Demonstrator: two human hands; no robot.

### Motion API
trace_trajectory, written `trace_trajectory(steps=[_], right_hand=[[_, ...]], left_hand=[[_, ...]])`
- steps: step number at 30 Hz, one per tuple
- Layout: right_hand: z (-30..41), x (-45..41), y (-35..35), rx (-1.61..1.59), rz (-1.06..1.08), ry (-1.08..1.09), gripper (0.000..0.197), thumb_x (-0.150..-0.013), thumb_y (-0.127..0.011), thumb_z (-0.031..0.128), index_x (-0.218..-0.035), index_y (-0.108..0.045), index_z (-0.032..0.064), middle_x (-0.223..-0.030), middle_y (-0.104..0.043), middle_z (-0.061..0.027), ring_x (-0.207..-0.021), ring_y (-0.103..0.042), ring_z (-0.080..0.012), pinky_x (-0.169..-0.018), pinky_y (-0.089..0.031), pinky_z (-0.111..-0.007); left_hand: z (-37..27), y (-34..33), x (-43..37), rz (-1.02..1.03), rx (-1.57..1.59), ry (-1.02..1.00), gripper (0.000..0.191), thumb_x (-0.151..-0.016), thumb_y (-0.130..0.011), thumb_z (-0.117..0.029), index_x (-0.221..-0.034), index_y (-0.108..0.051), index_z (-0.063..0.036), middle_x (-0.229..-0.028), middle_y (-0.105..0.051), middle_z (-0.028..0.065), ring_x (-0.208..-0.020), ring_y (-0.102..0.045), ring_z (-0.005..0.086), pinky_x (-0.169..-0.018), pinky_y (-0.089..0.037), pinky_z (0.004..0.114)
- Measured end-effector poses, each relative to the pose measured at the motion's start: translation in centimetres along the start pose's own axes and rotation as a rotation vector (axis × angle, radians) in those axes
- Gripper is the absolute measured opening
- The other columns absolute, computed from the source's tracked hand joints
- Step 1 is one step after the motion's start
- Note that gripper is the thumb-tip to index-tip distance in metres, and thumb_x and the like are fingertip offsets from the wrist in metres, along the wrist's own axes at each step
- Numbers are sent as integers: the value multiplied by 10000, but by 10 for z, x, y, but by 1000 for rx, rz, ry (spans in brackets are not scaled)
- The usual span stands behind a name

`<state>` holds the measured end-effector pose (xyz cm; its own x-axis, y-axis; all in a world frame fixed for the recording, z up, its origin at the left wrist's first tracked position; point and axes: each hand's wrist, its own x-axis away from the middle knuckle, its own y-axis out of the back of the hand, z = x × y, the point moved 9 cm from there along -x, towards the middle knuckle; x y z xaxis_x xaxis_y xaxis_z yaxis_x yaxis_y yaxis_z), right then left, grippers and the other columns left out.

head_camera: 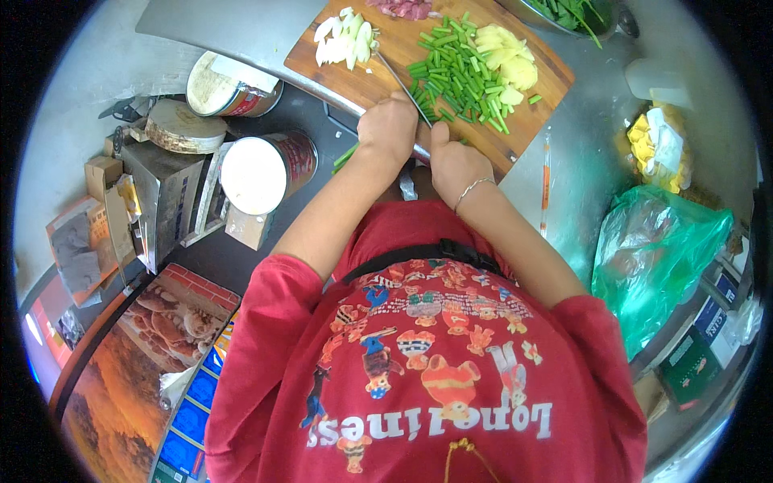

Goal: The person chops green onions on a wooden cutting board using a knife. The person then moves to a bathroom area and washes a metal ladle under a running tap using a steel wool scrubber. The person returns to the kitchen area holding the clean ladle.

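Observation:
A wooden cutting board point(338, 90) lies before me at the counter's edge. My right hand point(460, 162) is closed around the mostly hidden handle of a kitchen knife point(398, 81), its blade slanting across the board. Beside the blade, my left hand point(389, 128) is curled at the board's near edge. Ends of green stalks point(346, 157) stick out past its wrist; the gripped part is hidden. Chopped green stems point(450, 66) are heaped right of the blade, next to pale yellow slices point(510, 57). White slices point(347, 39) sit on the left, and cut raw meat point(401, 7) at the far edge.
A metal bowl of leafy greens point(570, 15) stands at the upper right. Along the right lie a green plastic bag point(658, 259), a yellow package point(658, 145) and an orange-marked stick point(546, 181). Two large cans point(296, 160) and cardboard boxes point(102, 175) stand lower left.

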<state>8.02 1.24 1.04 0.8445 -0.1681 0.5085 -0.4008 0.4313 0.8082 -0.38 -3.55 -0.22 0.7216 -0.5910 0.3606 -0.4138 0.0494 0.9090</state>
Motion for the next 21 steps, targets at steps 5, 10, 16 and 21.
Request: trace_trajectory(steps=[5,10,16,21], right_hand=[[-8,-5,-6,-44,-51,-20,206,-819,-398,71,-998,-343,-14,-725,-613,-242,-685,-616,-402,-609,-494,-483],[3,1,3,-24,5,-6,204,-822,-399,73,-998,-344,-14,-776,-609,-260,-723,-616,-401,-635,-489,-486],[-1,-21,-10,-69,-28,-36,205,-818,-409,77,-993,-346,-10,-772,-608,-264,-739,-616,-399,-648,-489,-482],[-17,-28,-11,-153,-53,-11,184,-863,-389,164,-962,-386,8,-807,-616,-261,-773,-613,-411,-695,-479,-496]], left_hand=[[-4,2,-1,15,17,12,189,-772,-528,-65,-912,-486,55,-843,-630,227,-799,-643,334,-684,-532,379],[-2,-3,-8,25,-53,-10,177,-779,-532,-78,-892,-499,54,-817,-635,219,-792,-647,325,-676,-532,371],[-6,1,-4,-5,-23,-21,175,-788,-519,-91,-893,-502,48,-819,-633,230,-771,-646,330,-664,-531,381],[0,-4,-1,-4,0,-39,169,-779,-518,-90,-881,-496,42,-810,-628,240,-774,-641,348,-664,-528,397]])
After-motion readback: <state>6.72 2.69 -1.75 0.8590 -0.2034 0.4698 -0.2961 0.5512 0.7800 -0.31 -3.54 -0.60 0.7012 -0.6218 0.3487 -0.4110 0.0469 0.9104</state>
